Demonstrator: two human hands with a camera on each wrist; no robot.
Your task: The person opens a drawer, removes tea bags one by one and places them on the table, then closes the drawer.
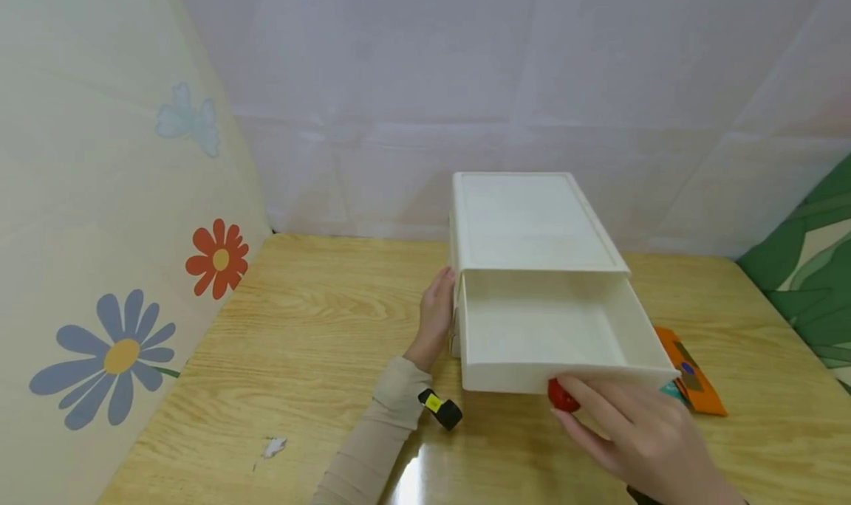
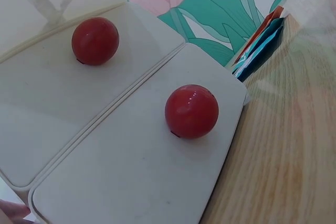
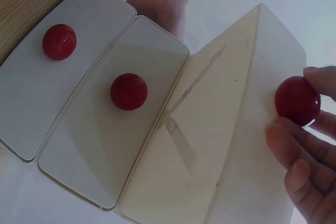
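Red knob point(image 1: 561, 396) on open drawer point(image 1: 552, 335) front: right-hand fingers point(image 3: 299, 174) pinching it; left hand point(image 1: 435, 317) flat against cabinet side, apparently.

The right hand point(image 1: 638, 438) covers most of the red knob point(image 1: 561, 397), its wrist cut off below.

Pale wooden table point(image 1: 299, 328); behind it white sheeting point(image 1: 465, 84), left of it flower-printed cloth point(image 1: 100, 232).
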